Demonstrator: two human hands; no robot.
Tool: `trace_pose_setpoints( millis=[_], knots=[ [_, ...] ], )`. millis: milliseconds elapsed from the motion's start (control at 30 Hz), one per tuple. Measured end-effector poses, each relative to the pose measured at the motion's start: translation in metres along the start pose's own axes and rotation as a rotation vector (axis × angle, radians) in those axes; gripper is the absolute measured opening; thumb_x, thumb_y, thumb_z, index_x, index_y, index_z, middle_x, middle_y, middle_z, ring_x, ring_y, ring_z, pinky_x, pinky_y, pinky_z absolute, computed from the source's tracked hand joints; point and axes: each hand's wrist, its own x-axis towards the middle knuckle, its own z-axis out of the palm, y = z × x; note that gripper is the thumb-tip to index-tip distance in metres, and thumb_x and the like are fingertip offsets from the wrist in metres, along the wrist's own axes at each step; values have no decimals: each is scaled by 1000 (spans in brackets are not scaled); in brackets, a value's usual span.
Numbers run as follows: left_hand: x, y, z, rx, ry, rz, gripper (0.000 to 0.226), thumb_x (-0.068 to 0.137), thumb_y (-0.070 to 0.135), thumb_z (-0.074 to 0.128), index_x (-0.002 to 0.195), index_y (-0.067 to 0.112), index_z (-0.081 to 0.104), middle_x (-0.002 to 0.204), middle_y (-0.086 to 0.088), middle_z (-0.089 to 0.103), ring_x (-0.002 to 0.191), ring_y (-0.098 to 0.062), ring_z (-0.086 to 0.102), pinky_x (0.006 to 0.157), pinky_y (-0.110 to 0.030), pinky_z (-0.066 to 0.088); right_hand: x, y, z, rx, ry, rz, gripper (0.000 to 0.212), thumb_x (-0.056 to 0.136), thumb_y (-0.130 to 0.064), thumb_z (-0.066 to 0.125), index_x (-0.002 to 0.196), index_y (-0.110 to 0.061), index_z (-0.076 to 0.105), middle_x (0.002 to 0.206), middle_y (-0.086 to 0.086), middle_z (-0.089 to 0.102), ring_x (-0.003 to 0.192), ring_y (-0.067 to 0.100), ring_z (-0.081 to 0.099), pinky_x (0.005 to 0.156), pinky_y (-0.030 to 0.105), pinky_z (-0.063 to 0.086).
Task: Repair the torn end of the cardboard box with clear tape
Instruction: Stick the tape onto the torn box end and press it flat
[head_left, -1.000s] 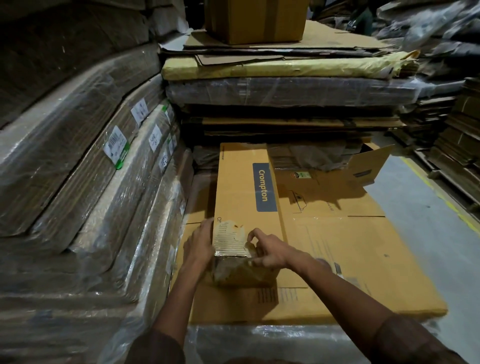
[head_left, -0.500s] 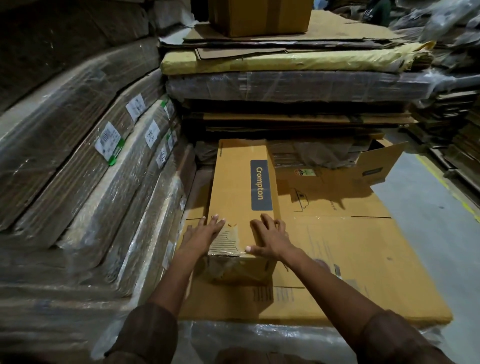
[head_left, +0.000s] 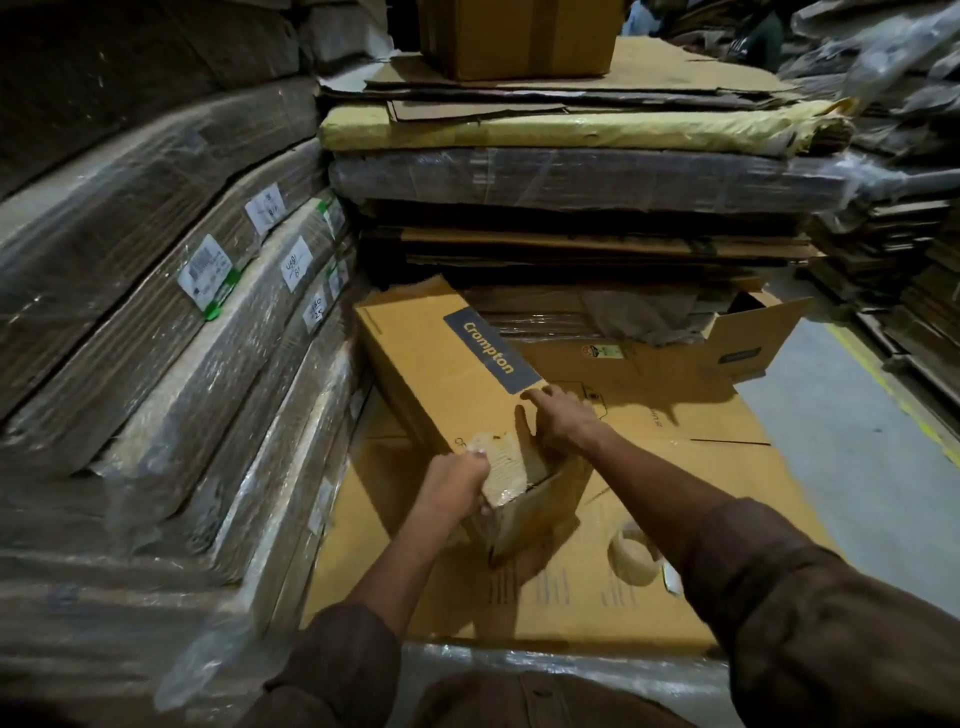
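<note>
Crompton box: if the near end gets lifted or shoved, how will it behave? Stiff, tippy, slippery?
The Crompton box is long and narrow, so it probably pivots rather than slides straight. Its torn end looks crumpled under clear film, likely soft where the left hand grips it. The right hand steadies the top; cardboard on the flat cardboard sheet should slide fairly easily.

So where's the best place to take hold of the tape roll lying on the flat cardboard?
Pinch the tape roll through its open centre and outer rim, from above. It lies flat, hole up, near the right forearm, with bare cardboard sheet around it.
</note>
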Motion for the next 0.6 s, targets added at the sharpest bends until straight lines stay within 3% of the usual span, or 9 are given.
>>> trace_pose_setpoints(
  millis=[67,133,200,267,333,433,600],
  knots=[
    [0,32,3,-69,35,83,18,92,24,70,108,18,69,105,-1,69,91,-15,66,78,-25,54,3,-8,-5,97,-31,-12,76,87,-25,76,151,-32,35,150,11,43,134,35,47,110,52,41],
    [1,56,7,-185,-8,113,12,93,23,68,104,19,71,99,0,70,81,-11,64,74,-24,56,4,-19,-4,186,-106,-59,78,90,-45,72,155,-28,32,152,15,43,137,38,44,111,52,40],
    [4,68,10,-255,-42,138,11,94,20,66,104,17,71,99,-2,72,80,-14,66,75,-27,58,2,-24,4,111,-190,-85,86,89,-68,58,158,-33,22,163,14,25,146,47,26,115,63,30],
    [7,70,11,-283,-44,198,13,95,16,64,106,14,71,99,-6,72,85,-17,70,80,-30,59,-2,-22,13,6,-244,-82,94,82,-80,54,158,-41,13,169,7,-1,150,54,0,114,75,15],
    [7,64,9,-364,-42,223,13,94,11,64,105,14,71,96,-4,72,84,-14,70,82,-28,59,-5,-16,23,-47,-232,-90,100,84,-65,67,158,-45,4,169,4,-17,149,53,-15,112,79,7],
    [1,44,2,-506,30,199,15,92,10,64,96,18,76,86,3,73,72,-6,65,78,-23,57,-7,-11,29,-133,-209,-118,110,86,-32,77,158,-45,-5,167,4,-23,148,53,-19,112,80,5],
    [-1,2,-7,-613,303,-69,18,87,6,58,85,17,72,81,5,70,73,-9,64,78,-36,60,-1,4,20,-172,-269,-169,112,83,-26,80,159,-43,0,168,2,-22,149,51,-20,112,79,5]
  ],
)
